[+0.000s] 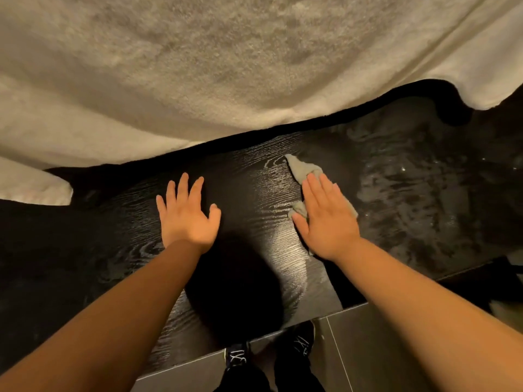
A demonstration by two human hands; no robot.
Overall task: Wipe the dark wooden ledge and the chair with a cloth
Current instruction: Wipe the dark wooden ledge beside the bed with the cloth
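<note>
Though crumpled, cloth (305, 168) on grainy ledge (254, 193)

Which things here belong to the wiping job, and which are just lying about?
Job: dark wooden ledge, grey cloth, right hand pressing the cloth flat, left hand resting on the ledge.
Not part: white terry fabric beyond the ledge, grey floor tiles, black shoes.

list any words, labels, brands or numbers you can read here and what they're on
No text can be read in this view.
White marks on the black shoes: too blurred to tell letters from pattern.
No print shows on the cloth, the dark wooden ledge or the pale fabric.
</note>
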